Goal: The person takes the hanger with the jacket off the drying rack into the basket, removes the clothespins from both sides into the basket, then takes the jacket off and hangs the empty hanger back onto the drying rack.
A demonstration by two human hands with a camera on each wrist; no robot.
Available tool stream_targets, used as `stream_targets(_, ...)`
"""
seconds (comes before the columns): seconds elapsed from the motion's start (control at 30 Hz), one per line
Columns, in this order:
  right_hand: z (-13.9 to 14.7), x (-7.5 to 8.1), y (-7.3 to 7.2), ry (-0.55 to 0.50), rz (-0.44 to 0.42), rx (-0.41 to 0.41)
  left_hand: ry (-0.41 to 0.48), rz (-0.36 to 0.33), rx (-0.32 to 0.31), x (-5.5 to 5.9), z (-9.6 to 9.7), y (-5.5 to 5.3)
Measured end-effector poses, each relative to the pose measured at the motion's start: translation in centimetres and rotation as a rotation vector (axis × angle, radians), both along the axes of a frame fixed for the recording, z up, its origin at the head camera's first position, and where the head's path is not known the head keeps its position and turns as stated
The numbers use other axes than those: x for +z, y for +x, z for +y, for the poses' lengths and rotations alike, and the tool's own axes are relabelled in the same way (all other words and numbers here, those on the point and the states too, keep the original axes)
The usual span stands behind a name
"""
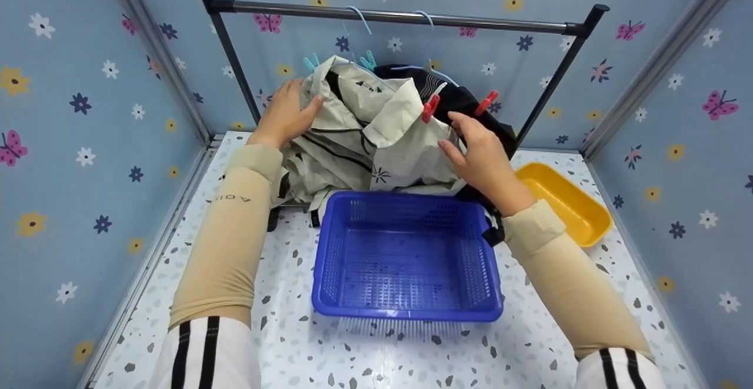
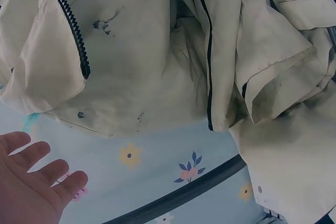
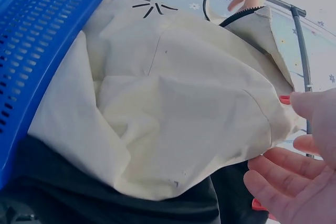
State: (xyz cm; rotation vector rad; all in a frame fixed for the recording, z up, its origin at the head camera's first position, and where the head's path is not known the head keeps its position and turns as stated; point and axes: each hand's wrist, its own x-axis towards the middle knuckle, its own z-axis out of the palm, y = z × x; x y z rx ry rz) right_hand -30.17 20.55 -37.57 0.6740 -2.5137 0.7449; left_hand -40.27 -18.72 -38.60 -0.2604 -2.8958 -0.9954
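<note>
A cream jacket (image 1: 406,162) with dark zips and black print hangs rumpled from a light blue hanger (image 1: 360,19). Beside its shoulder on the left is my left hand (image 1: 287,112), fingers extended; in the left wrist view these fingers (image 2: 55,171) are spread with nothing between them. My right hand (image 1: 482,156) is at the jacket's other shoulder, just below a red clothespin (image 1: 431,108). In the right wrist view its loosely bent fingers (image 3: 283,177) lie at the cloth's edge; whether they press it I cannot tell. Teal clothespins (image 1: 368,59) sit near the collar.
A black garment (image 1: 465,97) hangs behind on a second hanger (image 1: 425,17), with another red clothespin (image 1: 486,103). Both hang from a dark rack rail (image 1: 388,16). A blue basket (image 1: 406,312) stands in front, and a yellow tray (image 1: 597,224) lies at the right.
</note>
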Motion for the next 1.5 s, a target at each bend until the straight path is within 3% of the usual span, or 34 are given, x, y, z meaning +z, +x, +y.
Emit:
stream_targets(0.47, -1.4, -0.6, -2.0, -0.096, -0.003, 0.045, 0.096, -0.071, 0.006, 0.1, 0.3, -0.9)
stream_targets(0.7, 0.1, -4.2, -5.6, -0.157, 0.040, 0.031, 0.103, -0.087, 0.020, 0.0, 0.5, -1.4)
stream_targets(0.8, 0.5, -4.8, -6.2, -0.184, 0.053, 0.023, 0.108, -0.091, 0.017, -0.1, 0.5, -1.5)
stream_targets(0.9, 0.6, -4.8, -6.2, -0.222, 0.046, 0.016, 0.118, -0.097, 0.006, -0.2, 0.4, -1.5)
stream_targets(1.07, 0.2, -3.4, -4.9, -0.300, 0.013, 0.018, 0.148, -0.144, -0.013, -0.4, -0.2, -1.6)
stream_targets(1.5, -0.9, -1.0, -2.9, -0.391, -0.042, 0.002, 0.269, -0.214, -0.032, -1.1, -1.5, -1.8)
